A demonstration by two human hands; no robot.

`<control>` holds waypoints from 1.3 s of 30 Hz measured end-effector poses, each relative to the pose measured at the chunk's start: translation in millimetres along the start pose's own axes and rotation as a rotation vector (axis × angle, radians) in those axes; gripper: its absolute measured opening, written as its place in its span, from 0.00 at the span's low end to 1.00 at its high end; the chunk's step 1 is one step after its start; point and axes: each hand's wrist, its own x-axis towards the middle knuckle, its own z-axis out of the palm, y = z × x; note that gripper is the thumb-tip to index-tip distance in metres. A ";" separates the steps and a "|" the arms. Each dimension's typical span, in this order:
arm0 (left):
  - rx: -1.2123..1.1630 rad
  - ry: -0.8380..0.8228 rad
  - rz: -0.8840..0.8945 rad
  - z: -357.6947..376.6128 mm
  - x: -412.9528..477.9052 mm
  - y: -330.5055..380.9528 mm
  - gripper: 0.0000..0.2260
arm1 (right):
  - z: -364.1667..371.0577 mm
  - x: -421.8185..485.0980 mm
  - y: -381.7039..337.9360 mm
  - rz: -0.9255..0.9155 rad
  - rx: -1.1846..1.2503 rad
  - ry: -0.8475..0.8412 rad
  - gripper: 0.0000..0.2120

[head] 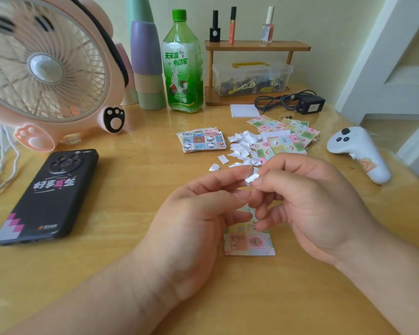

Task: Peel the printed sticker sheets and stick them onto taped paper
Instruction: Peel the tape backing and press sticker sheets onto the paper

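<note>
over wood table (131, 177) | left hand (194, 221) + right hand (307, 204) pinch curled white scrap (252, 177) (papery)

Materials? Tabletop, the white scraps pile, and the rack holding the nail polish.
Tabletop: light wood with a glossy finish; grain lines, plank seams and glare show. White scraps: thin paper, probably peeled sticker backing; the edges curl. Rack: likely wood or bamboo, smooth warm brown with a slight sheen.

Left hand (198, 213) and right hand (312, 204) pinch a white scrap (252, 177) above a sticker sheet (249, 240).
</note>
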 end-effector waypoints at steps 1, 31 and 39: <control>0.004 0.000 0.010 -0.7 0.0 -0.3 0.18 | -0.1 -0.1 -0.3 -0.015 -0.021 0.007 0.05; 0.190 -0.164 0.234 -2.8 -2.6 1.9 0.27 | -0.8 2.4 -11.8 0.394 0.361 -0.117 0.07; -0.098 -0.163 0.126 -0.4 -2.1 0.7 0.33 | 5.9 -0.4 -9.9 0.420 0.400 -0.121 0.07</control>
